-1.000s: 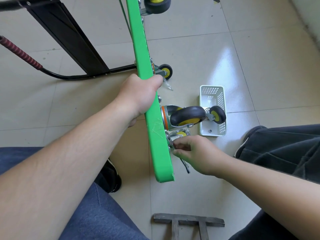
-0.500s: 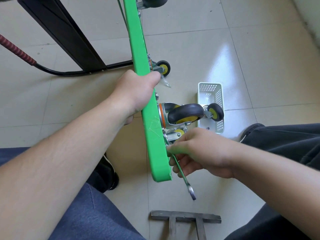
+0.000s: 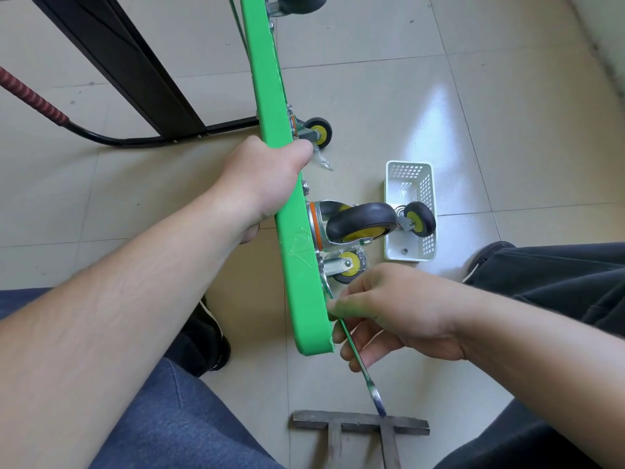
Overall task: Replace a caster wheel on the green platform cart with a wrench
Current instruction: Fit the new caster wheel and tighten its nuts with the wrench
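The green platform cart (image 3: 297,252) stands tipped on its edge, running from the top centre down to the middle. My left hand (image 3: 260,177) grips its edge from the left. A large black caster wheel (image 3: 360,221) with a yellow hub juts out to the right of the cart. Just below it sits a smaller yellow-hubbed caster (image 3: 346,267). My right hand (image 3: 389,313) holds a silver wrench (image 3: 360,363) by the shaft at the cart's near corner. The wrench's upper end is hidden against the cart; its lower end points down toward me.
A white perforated basket (image 3: 394,245) on the tiled floor holds a loose caster (image 3: 419,219) and a nut. Another small caster (image 3: 319,132) sits farther up the cart. The black handle frame (image 3: 142,79) lies left. A grey metal piece (image 3: 358,429) lies near my knees.
My right hand has slid down the wrench toward me, swinging its free end down and out from the cart. My left hand keeps its grip on the cart's edge.
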